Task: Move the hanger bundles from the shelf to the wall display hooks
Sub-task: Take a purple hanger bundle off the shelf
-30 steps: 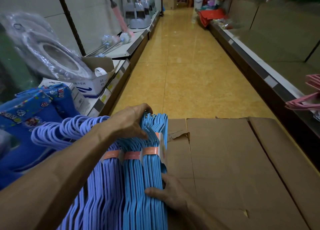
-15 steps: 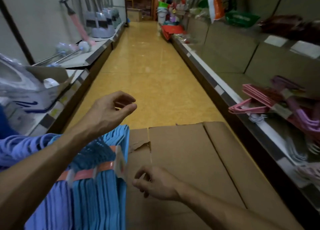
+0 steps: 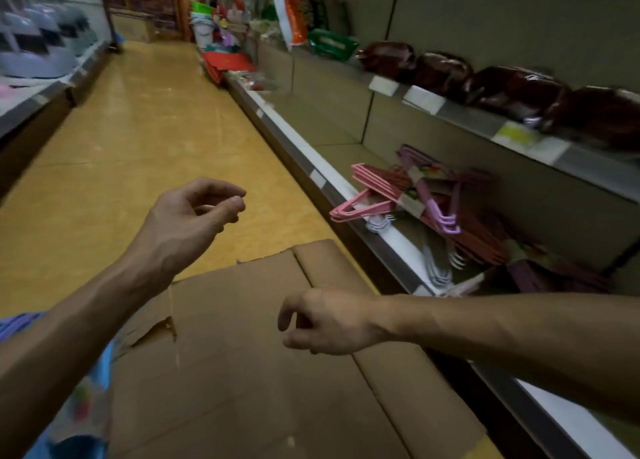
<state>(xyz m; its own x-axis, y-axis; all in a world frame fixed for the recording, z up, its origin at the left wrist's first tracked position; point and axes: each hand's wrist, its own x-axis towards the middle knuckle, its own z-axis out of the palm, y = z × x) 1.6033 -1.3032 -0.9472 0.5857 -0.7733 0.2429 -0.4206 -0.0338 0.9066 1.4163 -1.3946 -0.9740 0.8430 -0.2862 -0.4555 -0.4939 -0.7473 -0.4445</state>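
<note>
Hanger bundles [image 3: 408, 195] in pink and purple lie in a loose heap on the lower shelf [image 3: 349, 185] at the right of the aisle, some tips sticking out past its front edge. Both hands hold nothing, fingers loosely curled: the left hand [image 3: 194, 216] hovers over the yellow floor [image 3: 138, 140], the right hand [image 3: 325, 320] hangs above the flattened cardboard box [image 3: 249, 372]. Dark red packages [image 3: 512, 91] line the upper shelf.
</note>
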